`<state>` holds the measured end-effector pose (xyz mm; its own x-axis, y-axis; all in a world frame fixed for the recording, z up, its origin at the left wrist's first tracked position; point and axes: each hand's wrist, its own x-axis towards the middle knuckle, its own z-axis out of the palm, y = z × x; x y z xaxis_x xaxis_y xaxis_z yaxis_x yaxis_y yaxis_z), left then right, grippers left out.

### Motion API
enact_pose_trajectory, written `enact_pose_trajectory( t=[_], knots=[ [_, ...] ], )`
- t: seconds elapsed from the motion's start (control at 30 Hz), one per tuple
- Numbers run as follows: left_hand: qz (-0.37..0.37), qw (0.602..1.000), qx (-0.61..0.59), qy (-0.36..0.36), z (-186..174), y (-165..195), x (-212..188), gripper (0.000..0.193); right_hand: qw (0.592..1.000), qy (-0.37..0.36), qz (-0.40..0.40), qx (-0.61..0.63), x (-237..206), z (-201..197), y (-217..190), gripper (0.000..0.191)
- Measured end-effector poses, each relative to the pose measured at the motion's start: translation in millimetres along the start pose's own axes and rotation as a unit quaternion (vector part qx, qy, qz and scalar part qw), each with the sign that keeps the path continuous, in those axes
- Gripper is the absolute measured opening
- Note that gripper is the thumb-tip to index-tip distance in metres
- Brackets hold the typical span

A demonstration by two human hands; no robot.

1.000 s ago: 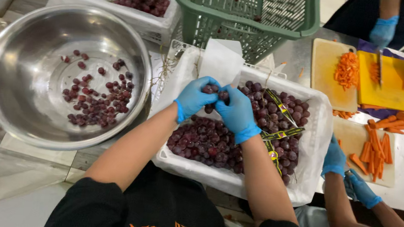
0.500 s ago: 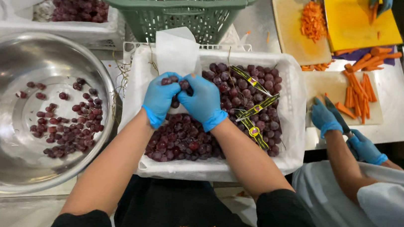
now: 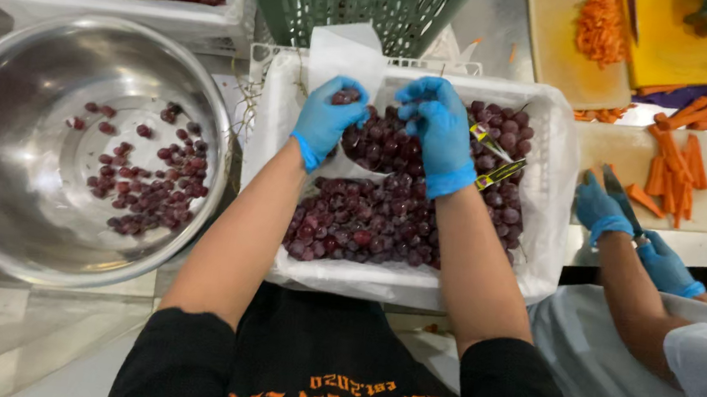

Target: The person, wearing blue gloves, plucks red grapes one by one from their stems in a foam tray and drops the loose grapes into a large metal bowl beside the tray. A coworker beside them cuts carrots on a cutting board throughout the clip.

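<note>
Both grips are clenched on a bunch of dark red grapes [image 3: 381,140]: left hand [image 3: 326,121] pinches one grape, right hand [image 3: 435,128] steadies the cluster over the white lined crate [image 3: 546,201]. Twisting each grape cleanly off its stem, then dropping it into the steel bowl [image 3: 22,102] left of the crate, would likely avoid crushing.

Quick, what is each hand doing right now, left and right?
Left hand: closed on grapes, lifted over the crate.
Right hand: fingers curled on the grape bunch; firm grip cannot be told.
</note>
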<state>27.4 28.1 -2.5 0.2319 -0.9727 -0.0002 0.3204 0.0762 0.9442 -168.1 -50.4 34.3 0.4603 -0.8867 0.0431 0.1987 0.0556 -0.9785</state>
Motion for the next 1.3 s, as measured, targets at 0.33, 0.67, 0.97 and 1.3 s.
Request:
enact_pose_trajectory(
  t=[0.33,0.67,0.97,1.3],
  knots=[
    [0.042,0.995,0.062,-0.069,6.6,16.9,-7.3,0.019,0.952,-0.104,-0.061,-0.281,-7.1,14.2,-7.9,0.027],
    [0.147,0.928,0.341,-0.033,14.4,27.7,-13.3,0.023,0.963,-0.162,-0.003,-0.215,6.8,5.0,27.5,0.015],
    [0.132,0.918,0.374,-0.013,23.9,23.9,-17.7,0.023,0.947,-0.051,-0.034,-0.314,-2.5,24.8,26.2,0.018],
    [-0.035,0.976,0.164,0.136,1.1,-6.1,6.0,0.018,0.969,-0.128,0.016,0.211,-10.6,21.8,12.4,0.01]
  ],
)
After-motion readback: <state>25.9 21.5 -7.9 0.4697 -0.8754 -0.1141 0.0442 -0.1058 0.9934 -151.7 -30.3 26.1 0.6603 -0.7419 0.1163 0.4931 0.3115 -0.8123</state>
